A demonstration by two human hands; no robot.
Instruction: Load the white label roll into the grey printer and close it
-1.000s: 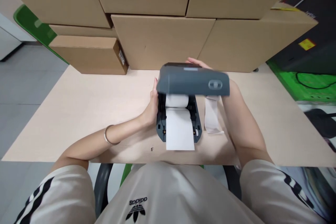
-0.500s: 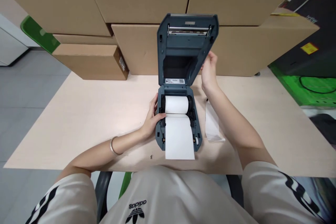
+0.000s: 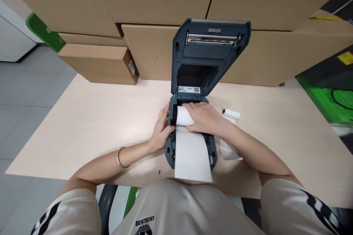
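Observation:
A dark grey label printer (image 3: 171, 150) stands on the table with its lid (image 3: 212, 57) raised. Inside it sits a white paper roll (image 3: 183, 115), and a strip of its paper (image 3: 191, 156) runs out over the front edge. My right hand (image 3: 202, 117) is closed round the right part of the roll, fingers over its top and thumb at its near side. Gripping the left side wall of the printer is my left hand (image 3: 162, 128), its thumb on the inner rim and its fingers along the outside.
Right of the printer lies a small white roll (image 3: 231, 114) with loose paper (image 3: 228, 150) below it. Large cardboard boxes (image 3: 154, 51) line the back of the table (image 3: 110, 117). A flatter carton (image 3: 96, 64) stands at the back left. A tiny dark scrap (image 3: 159, 172) lies near the front edge.
My right hand has moved from beside the raised lid down onto the paper roll. My left hand stays at the printer's left side. The small roll at right now shows fully.

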